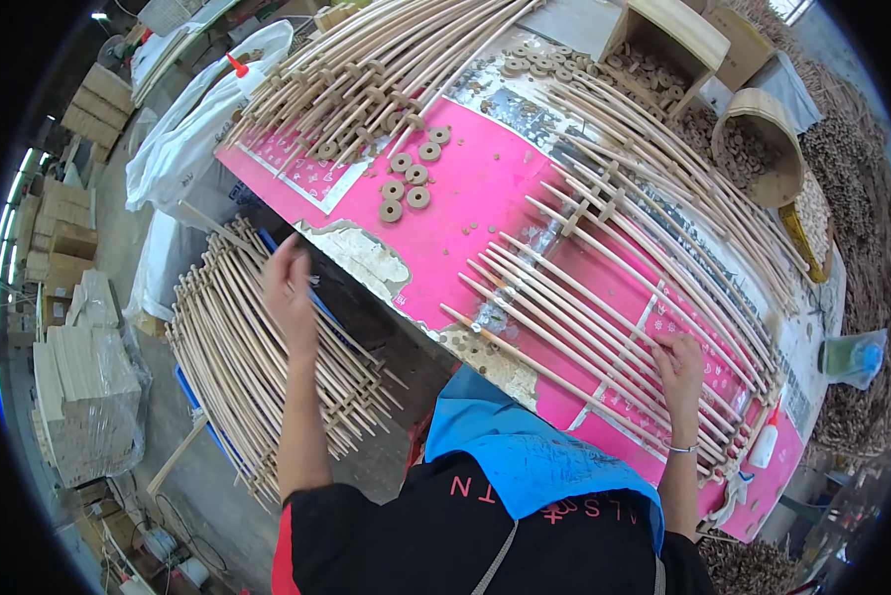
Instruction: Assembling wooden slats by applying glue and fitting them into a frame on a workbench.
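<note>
Pink tabletop point(435, 263) beneath wooden rods point(589, 297)

Wooden rods point(584, 337), centre right: pale tan. Loose ring discs point(386, 188), upper centre: grey-brown. Table covering point(435, 258): bright pink, with white borders and small white motifs. Apron point(564, 446), lower centre: plain blue. T-shirt point(406, 545), bottom: black, pinkish-red lettering, red sleeve panel. Glue bottle point(763, 446), lower right: white, red tip. Plastic bag point(178, 139), upper left: white.
</note>
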Available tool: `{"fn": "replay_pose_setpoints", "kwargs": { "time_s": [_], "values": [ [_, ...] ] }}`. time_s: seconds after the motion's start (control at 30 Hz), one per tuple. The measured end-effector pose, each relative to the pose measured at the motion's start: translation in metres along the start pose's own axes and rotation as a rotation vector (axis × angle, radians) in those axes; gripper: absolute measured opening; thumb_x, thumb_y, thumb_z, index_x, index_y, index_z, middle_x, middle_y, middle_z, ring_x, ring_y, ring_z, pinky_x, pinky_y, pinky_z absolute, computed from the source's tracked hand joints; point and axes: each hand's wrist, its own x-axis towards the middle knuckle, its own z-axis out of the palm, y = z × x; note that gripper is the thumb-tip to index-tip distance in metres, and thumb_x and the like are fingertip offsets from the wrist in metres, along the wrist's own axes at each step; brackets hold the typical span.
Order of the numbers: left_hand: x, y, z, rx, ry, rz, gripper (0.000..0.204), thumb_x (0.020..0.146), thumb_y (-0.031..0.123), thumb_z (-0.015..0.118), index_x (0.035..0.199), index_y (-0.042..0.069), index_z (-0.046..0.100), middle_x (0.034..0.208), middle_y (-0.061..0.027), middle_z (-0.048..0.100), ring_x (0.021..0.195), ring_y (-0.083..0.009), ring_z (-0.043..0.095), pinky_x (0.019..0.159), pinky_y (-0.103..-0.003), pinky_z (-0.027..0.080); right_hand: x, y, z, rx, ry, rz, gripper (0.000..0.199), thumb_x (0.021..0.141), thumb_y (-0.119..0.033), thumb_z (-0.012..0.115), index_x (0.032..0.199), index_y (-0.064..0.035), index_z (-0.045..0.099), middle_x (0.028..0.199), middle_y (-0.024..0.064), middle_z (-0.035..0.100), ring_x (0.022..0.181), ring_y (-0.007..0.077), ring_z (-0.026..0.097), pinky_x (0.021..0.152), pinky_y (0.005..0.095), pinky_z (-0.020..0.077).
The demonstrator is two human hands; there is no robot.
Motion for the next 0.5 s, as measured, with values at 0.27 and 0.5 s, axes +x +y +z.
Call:
{"fn": "replay_pose_setpoints", "kwargs": {
  "time_s": [0.27, 0.5],
  "values": [
    [0.049, 0.030, 0.126, 0.626, -0.475, 0.489, 0.044, 0.084, 0.016, 0.080, 0.127, 0.017, 0.070, 0.112, -0.0067, 0.066, 0.108, -0.0296, 0.064, 0.093, -0.045, 0.048, 0.009, -0.003, 0.003, 0.029, -0.024, -0.016, 0.012, 0.090, -0.007, 0.075, 0.097, -0.0010, 0.068, 0.092, 0.0133, 0.063, 0.092, 0.0305, 0.064, 0.080, 0.0411, 0.0513],
    [0.049, 0.040, 0.140, 0.750, -0.471, 0.517, 0.031, 0.088, 0.014, 0.078, 0.118, 0.012, 0.071, 0.110, -0.0077, 0.068, 0.107, -0.0289, 0.066, 0.092, -0.044, 0.049, 0.003, -0.005, -0.003, 0.303, 0.000, 0.118, 0.009, 0.095, -0.004, 0.072, 0.102, 0.0007, 0.068, 0.092, 0.0127, 0.064, 0.082, 0.0250, 0.069, 0.073, 0.0346, 0.0552]
  ]
}}
